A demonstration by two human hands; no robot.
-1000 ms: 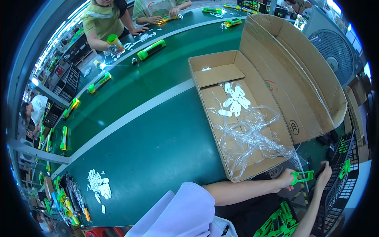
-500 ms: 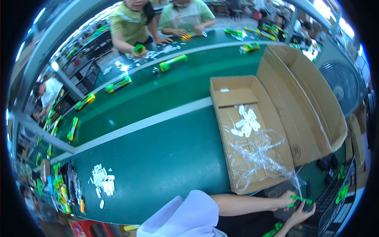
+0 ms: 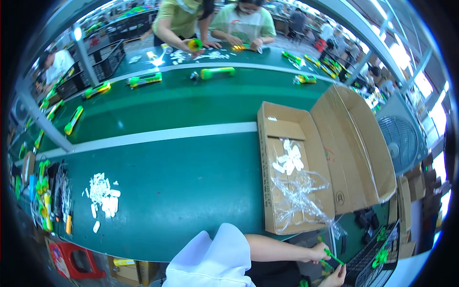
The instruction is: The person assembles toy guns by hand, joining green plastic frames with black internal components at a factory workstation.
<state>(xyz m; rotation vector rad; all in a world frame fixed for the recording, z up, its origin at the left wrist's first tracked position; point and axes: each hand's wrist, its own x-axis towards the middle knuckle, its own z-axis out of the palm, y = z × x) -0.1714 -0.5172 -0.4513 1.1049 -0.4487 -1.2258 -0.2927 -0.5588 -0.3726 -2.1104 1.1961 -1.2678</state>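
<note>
- Orange-handled screwdriver (image 3: pixel 68 225): far left of the cardboard box (image 3: pixel 268 191).
- Red stool (image 3: pixel 71 263): left of the box, below the table (image 3: pixel 191 186).
- White plastic pieces (image 3: pixel 109 203): heaped on the table, left of the box.
- Inside the box: more white pieces (image 3: pixel 290 160) and clear wrap (image 3: pixel 306 195).
- Left hand (image 3: pixel 319 252): near the box's near end, fingers grasping 1 end of the green part (image 3: pixel 334 257).
- That part: between the 2 hands, near the box's near end.
- Right hand (image 3: pixel 337 276): farther from the box, fingertips on the other end.
- Black crate (image 3: pixel 362 263): right of the box.
</note>
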